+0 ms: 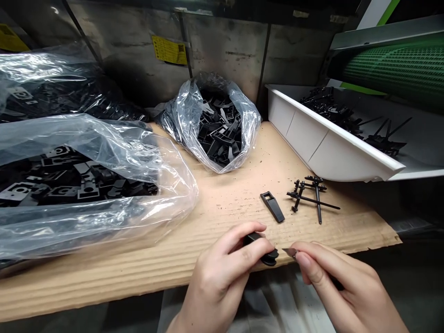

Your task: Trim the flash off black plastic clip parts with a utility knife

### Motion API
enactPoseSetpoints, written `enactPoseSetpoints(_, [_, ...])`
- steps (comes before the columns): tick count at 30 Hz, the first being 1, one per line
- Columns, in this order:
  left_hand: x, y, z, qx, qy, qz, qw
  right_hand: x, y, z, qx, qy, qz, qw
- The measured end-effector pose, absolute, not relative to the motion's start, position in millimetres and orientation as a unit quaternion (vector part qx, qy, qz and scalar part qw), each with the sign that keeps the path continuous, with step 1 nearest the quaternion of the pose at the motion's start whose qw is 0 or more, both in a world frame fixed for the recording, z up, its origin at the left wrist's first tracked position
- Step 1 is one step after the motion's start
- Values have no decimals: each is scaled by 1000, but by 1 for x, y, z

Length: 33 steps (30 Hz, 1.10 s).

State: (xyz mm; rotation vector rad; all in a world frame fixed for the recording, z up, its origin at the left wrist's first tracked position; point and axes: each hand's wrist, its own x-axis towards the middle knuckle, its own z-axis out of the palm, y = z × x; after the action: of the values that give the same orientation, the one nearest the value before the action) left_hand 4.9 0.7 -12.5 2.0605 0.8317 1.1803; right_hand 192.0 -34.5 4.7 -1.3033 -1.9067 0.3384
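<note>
The left hand point(222, 273) is pinching a black plastic part point(265, 249) between thumb and fingers, while the right hand point(347, 289) is pinching a small blade point(289, 252) just beside it. A flat black plastic piece point(273, 206) is lying at 12 o'clock on the cardboard sheet point(225, 222), a black plastic runner point(312, 196) at 1 o'clock, and a clear bag of black parts point(211, 129) at 11 o'clock.

Slim bare left hand point(218, 273) and right hand point(347, 289) with tapering fingers, short nails, uncovered wrists
</note>
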Motion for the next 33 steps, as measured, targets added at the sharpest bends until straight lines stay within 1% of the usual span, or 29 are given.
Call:
enactPoseSetpoints(5, [5, 1, -13, 795, 308, 439, 285, 193, -31, 4, -512, -769, 134, 358])
enactPoseSetpoints(10, [6, 2, -10, 804, 298, 433, 279, 201, -25, 11, -489, -787, 187, 327])
enactPoseSetpoints(12, [6, 3, -9, 806, 293, 429, 283, 204, -22, 17, -481, -798, 216, 292])
enactPoseSetpoints(16, [6, 4, -9, 813, 284, 420, 287, 206, -17, 28, -502, -798, 277, 189])
enactPoseSetpoints(18, [6, 5, -9, 816, 285, 417, 281, 205, -16, 31, -512, -790, 293, 167])
enactPoseSetpoints(22, [7, 4, -8, 814, 286, 421, 280, 203, -17, 29, -525, -768, 328, 164])
enactPoseSetpoints(26, [7, 4, -6, 805, 286, 421, 305, 203, -16, 27, -542, -712, 396, 207])
enactPoseSetpoints(29, [8, 4, -5, 795, 297, 426, 313, 204, -18, 27, -518, -680, 488, 177])
enactPoseSetpoints(31, [8, 4, -4, 785, 304, 434, 321, 204, -21, 26, -517, -656, 523, 169])
enactPoseSetpoints(33, [8, 5, -3, 778, 306, 438, 331, 206, -22, 24, -534, -626, 528, 210])
